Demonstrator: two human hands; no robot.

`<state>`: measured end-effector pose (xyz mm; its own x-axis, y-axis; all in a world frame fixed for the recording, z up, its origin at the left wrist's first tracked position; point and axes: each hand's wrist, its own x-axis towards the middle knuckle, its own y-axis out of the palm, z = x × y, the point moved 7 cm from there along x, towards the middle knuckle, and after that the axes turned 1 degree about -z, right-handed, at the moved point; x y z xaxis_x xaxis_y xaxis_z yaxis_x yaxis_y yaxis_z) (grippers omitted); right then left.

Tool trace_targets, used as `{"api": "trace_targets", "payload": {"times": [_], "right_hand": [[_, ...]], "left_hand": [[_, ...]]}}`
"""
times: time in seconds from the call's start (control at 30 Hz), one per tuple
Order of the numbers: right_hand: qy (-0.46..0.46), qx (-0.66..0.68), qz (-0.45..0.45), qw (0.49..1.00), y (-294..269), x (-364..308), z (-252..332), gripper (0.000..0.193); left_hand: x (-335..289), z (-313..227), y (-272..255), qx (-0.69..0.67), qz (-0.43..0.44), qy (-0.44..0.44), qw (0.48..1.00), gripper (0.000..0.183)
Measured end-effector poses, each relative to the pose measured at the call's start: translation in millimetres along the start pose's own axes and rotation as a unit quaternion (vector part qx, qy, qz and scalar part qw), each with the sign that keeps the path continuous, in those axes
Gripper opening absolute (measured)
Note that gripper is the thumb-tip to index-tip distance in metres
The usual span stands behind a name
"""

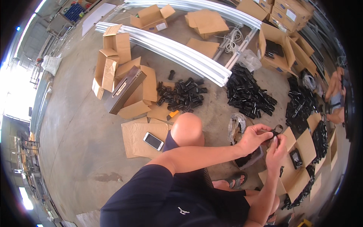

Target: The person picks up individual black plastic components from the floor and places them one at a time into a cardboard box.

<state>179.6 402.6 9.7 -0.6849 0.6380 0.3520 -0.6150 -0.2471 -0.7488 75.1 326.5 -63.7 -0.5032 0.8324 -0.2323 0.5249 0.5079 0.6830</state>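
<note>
Both hands meet over the right side of my lap, pinching one small black part with a ring-shaped end [275,132]; it resembles a pipe clamp. My left hand [252,140] grips it from the left, thumb on top. From below, my right hand [276,153] closes its fingertips on the same part. Under my left wrist stands a clear plastic bag [237,120] in an opening with dark contents, partly hidden by the arm. Right of my hands, an open cardboard box [305,145] has a small black piece [296,158] inside.
Heaps of black parts lie on the floor ahead [183,92], [247,92] and right [300,102]. Long white metal profiles [166,49] stretch beyond them. A phone [153,141] rests on flat cardboard [132,138], with a yellow cutter [172,114] nearby. Another person's hand [335,115] shows far right.
</note>
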Motion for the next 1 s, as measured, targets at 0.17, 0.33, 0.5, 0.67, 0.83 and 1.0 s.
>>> {"api": "trace_targets", "payload": {"times": [0.17,0.33,0.5,0.67,0.83,1.0], "right_hand": [[0.028,-0.073,0.015,0.997,4,-3,-20,0.021],[-0.01,0.02,-0.044,0.999,-5,3,10,0.028],[0.057,0.009,0.016,0.998,6,-2,-19,0.037],[0.036,0.047,0.013,0.998,-16,-7,1,0.036],[0.031,0.003,0.044,0.999,-32,-15,2,0.028],[-0.041,-0.011,0.062,0.997,-28,-20,7,0.025]], "left_hand": [[0,7,3,0.035,-0.003,-0.016,0.999,0.021],[-3,3,4,0.001,0.001,0.0,1.0,0.022],[-7,-20,4,0.075,0.006,-0.013,0.997,0.022],[-6,-135,6,0.201,0.095,0.043,0.974,0.024],[9,-198,-62,0.437,0.053,0.034,0.897,0.034],[18,-158,-259,0.485,-0.135,-0.083,0.86,0.02]]}}
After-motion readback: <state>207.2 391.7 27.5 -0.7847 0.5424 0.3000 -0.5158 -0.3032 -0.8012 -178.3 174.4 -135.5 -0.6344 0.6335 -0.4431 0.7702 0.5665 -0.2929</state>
